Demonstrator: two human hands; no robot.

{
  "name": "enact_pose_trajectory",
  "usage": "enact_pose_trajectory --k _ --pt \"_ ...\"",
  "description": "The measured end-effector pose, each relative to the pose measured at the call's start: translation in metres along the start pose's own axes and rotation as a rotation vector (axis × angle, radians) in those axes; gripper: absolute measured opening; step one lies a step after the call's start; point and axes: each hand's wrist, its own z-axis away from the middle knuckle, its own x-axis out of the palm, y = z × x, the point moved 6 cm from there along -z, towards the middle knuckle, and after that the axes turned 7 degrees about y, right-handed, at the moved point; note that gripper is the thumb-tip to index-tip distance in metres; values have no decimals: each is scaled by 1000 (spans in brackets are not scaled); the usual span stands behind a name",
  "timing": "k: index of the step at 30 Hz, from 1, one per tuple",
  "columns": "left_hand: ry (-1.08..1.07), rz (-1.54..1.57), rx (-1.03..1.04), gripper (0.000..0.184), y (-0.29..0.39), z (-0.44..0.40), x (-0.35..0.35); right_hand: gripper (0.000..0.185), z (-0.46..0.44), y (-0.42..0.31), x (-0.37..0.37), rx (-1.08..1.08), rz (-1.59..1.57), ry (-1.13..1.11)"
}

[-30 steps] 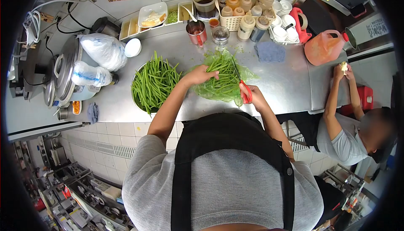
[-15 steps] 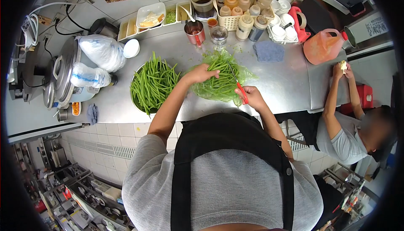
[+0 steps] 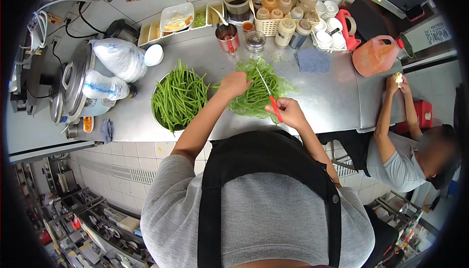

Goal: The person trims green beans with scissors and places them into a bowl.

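My right hand (image 3: 289, 113) is wrapped round the red handles of a pair of scissors (image 3: 275, 108), whose metal blades point up and away over the beans. At the left side of a pile of green beans (image 3: 260, 88), my left hand (image 3: 235, 83) has its fingers curled closed on some of them; the fingertips are partly hidden. The pile lies on a spread, clear green plastic bag (image 3: 239, 108) on the steel counter. Left of my left forearm stands a round metal bowl (image 3: 154, 110) heaped with long green beans.
Behind the beans stand a red-sided metal jug (image 3: 227, 38), a glass jar (image 3: 255, 42) and a basket (image 3: 267, 27) of sauce bottles. A blue cloth (image 3: 313, 60) and an orange jug (image 3: 375, 55) lie rightward. Another person (image 3: 398, 158) holds something pale at the right.
My left hand has turned and curled its fingers at the beans' left side. My right hand has shifted slightly left, with the scissors now pointing more to the upper left.
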Motion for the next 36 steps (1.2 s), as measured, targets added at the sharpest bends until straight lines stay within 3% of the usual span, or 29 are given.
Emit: enact_pose_trajectory --k 14,25,28,30,36 --pt "54 -95 22 34 16 4 -5 57 -5 15 10 7 112 26" --pt "42 -72 -97 37 13 1 -1 55 3 1 6 35 75 177" --pt "33 -62 -145 35 12 1 -2 54 4 -5 9 -42 -78 114" --pt "40 -66 -135 34 13 2 -1 55 7 -4 23 140 -258 -93" --pt "33 -64 -163 32 8 2 7 57 4 7 31 201 -153 -96"
